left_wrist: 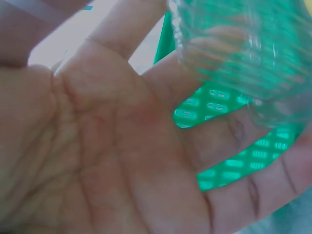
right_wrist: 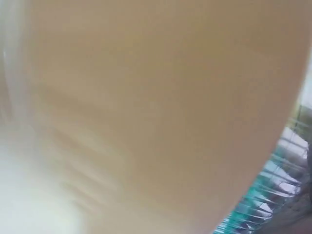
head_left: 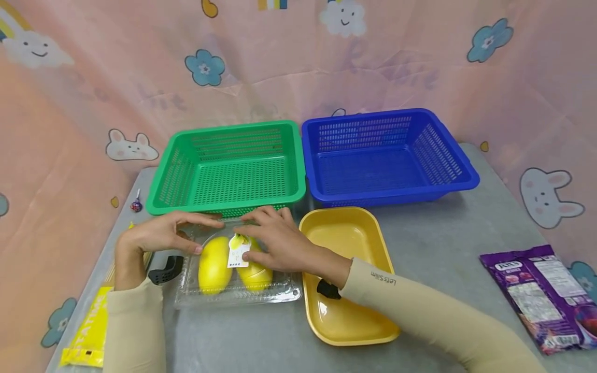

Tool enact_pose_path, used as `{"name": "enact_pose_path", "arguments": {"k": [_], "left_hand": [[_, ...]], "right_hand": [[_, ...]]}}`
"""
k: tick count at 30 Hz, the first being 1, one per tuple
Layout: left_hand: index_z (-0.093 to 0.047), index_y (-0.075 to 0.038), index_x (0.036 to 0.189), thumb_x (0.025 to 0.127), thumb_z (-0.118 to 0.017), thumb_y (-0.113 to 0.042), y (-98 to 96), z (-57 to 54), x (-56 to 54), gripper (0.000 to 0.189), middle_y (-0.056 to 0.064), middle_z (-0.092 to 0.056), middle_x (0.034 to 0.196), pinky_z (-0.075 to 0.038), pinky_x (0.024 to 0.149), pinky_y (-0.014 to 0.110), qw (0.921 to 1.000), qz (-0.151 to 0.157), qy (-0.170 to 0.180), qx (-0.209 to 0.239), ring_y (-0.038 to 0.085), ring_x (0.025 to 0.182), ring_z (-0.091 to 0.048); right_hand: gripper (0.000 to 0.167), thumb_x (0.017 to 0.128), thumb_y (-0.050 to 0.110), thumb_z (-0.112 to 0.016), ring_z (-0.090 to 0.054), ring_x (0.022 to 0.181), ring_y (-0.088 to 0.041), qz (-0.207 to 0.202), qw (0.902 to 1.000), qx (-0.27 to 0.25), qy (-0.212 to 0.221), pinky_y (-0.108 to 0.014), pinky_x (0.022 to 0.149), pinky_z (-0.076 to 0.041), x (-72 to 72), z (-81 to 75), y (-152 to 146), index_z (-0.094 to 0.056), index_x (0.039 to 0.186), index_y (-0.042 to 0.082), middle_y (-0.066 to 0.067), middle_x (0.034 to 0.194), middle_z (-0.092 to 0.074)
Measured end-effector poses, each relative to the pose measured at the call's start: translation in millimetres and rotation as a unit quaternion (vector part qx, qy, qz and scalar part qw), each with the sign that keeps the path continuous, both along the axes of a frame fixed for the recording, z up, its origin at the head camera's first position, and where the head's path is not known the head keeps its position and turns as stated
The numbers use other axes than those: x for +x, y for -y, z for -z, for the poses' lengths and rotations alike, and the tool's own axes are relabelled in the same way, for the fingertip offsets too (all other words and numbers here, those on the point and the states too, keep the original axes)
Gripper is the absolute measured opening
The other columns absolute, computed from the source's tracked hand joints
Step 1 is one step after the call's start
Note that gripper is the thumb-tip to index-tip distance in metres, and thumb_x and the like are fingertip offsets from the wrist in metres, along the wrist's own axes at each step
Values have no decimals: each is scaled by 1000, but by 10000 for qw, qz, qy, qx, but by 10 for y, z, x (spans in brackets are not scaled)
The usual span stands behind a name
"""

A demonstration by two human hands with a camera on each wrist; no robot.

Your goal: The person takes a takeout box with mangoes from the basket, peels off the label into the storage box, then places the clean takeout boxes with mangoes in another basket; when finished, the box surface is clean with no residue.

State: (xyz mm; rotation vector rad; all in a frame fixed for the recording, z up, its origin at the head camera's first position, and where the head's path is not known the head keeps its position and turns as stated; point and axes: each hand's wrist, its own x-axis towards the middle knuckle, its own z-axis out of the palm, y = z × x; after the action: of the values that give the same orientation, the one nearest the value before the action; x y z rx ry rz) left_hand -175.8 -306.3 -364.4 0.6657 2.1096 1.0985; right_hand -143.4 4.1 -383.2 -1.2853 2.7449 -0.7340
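Note:
A clear plastic clamshell box (head_left: pixel 286 294) lies on the grey table, with two yellow mango-like fruits (head_left: pixel 214 267) inside and a small white tag (head_left: pixel 237 257) over them. At its left back corner, my left hand (head_left: pixel 160 233) reaches over, thumb by the left fruit and fingers toward the back edge. The left wrist view shows long, spread fingers (left_wrist: pixel 229 141) against the clear plastic (left_wrist: pixel 234 53). From the right, my right hand (head_left: pixel 280 241) rests across the top, its thumb at the tag and its fingers over the back edge. A sleeve blur fills most of the right wrist view.
Behind the box stands a green basket (head_left: pixel 224 206), with a blue basket (head_left: pixel 392 194) beside it. A yellow tray (head_left: pixel 345 331) sits under my right forearm. Left are a lollipop (head_left: pixel 136 206) and a yellow packet (head_left: pixel 90 329); far right, a purple bag (head_left: pixel 536 300).

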Motion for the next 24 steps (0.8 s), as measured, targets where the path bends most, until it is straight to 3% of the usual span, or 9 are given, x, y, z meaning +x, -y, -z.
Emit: {"name": "enact_pose_path", "arguments": {"k": [2, 7, 9, 19, 24], "left_hand": [[-56, -15, 147, 91, -76, -11, -3, -1, -6, 58, 18, -34, 164, -57, 96, 30, 10000, -13, -37, 16, 2, 138, -49], [-58, -13, 145, 90, -77, -11, -19, -8, -7, 57, 19, -36, 163, -57, 96, 28, 10000, -32, -68, 47, 43, 145, -40], [-58, -12, 144, 90, -77, -10, -24, -9, -5, 57, 21, -35, 163, -58, 94, 29, 10000, -44, -17, 83, 50, 145, -37], [-56, -7, 145, 90, -77, -10, -15, 16, -22, 59, 24, -31, 164, -59, 92, 32, 9998, -8, 91, 184, 54, 144, -35], [-57, -9, 145, 91, -77, -11, -18, 13, -32, 58, 23, -32, 164, -58, 94, 31, 9999, 4, 71, 129, 52, 144, -37]], "right_hand": [[52, 98, 45, -65, -41, 135, -23, 63, 9999, 79, -35, -45, 99, -33, -11, 9, 3, -58, 146, 24, -3, 152, -49], [48, 100, 44, -62, -41, 133, -24, 142, 9996, 232, -26, -45, 103, -32, -61, 28, 9, -58, 145, 28, -4, 154, -47], [44, 101, 42, -62, -41, 132, -24, 126, 9997, 223, -25, -44, 102, -32, -83, 32, 14, -61, 143, 29, -4, 154, -48], [24, 97, 31, -70, -44, 127, -27, 137, 9978, -565, 330, -44, 96, -31, -140, 61, 37, -75, 121, 32, -7, 145, -57], [28, 95, 29, -73, -47, 121, -27, 145, 9962, -803, 311, -43, 95, -32, -160, 70, 28, -75, 123, 31, -5, 140, -61]]}}
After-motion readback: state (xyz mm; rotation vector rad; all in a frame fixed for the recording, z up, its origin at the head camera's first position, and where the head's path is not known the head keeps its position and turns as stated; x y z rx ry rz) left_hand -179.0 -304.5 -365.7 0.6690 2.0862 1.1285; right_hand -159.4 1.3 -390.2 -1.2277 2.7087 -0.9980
